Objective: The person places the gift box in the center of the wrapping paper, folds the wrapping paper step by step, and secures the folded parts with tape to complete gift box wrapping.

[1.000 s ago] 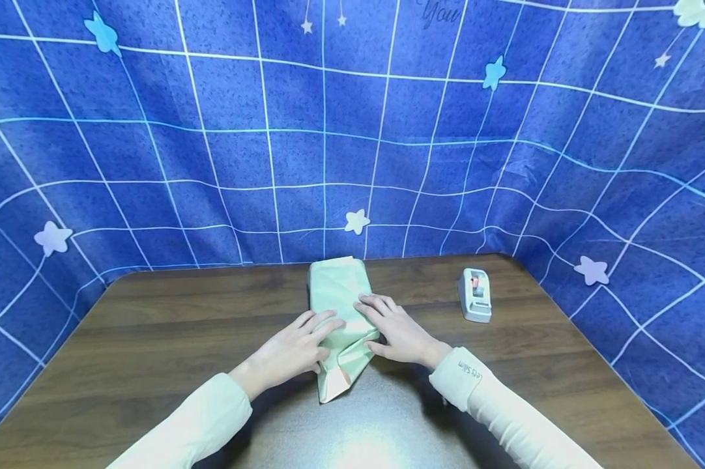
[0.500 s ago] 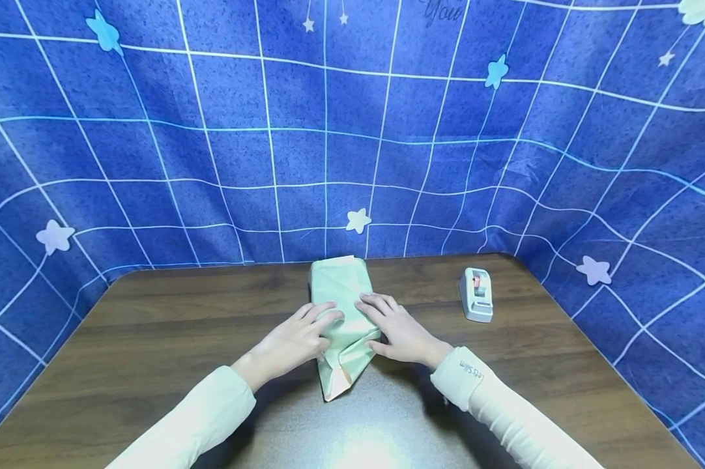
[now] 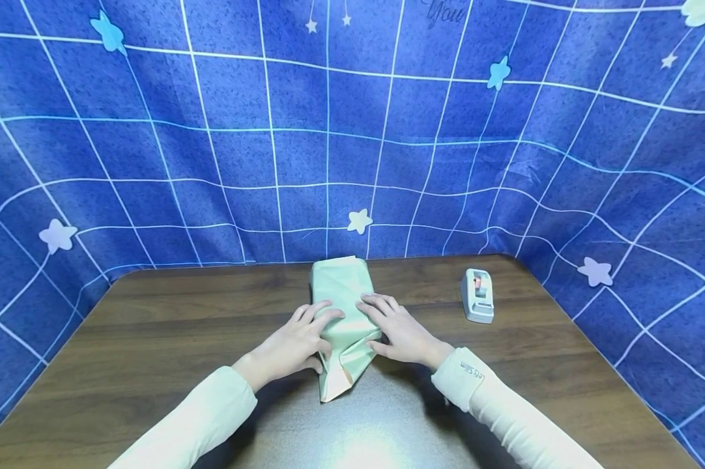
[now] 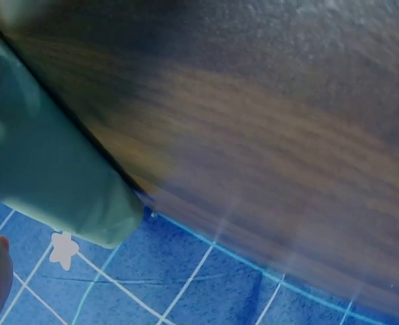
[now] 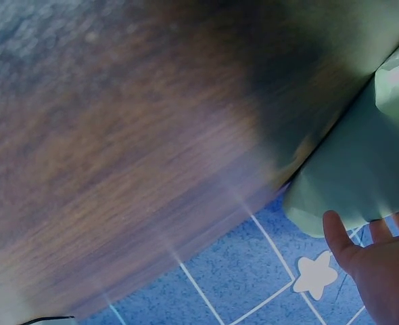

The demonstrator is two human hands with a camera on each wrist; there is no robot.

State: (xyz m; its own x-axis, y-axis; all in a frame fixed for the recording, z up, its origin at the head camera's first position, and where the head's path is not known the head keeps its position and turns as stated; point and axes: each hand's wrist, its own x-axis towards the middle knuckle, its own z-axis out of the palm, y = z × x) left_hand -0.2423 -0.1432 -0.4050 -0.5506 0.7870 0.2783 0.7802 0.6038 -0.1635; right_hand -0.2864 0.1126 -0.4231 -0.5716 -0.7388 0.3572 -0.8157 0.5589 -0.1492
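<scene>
A pale green paper-wrapped package [image 3: 342, 286] lies lengthwise near the back of the table in the head view. Its near end narrows into a creased, tapered flap, and a whitish-pink patch of paper [image 3: 336, 384] shows at the tip. My left hand [image 3: 290, 345] rests on the package's left side, with fingertips on top and the thumb low by the flap. On the other side, my right hand [image 3: 402, 331] lies over the right edge, fingers spread on the paper. Only parts of the hands and the package's side [image 4: 57, 156] show in the wrist views.
A pale blue tape dispenser [image 3: 477, 296] with a small pinkish roll stands at the back right of the brown wooden table [image 3: 200, 326]. Blue cloth [image 3: 352, 130] with a white grid and stars hangs behind the table and along its sides.
My left thumb has moved slightly away from the flap. The right hand stays in place on the package, which has hardly shifted.
</scene>
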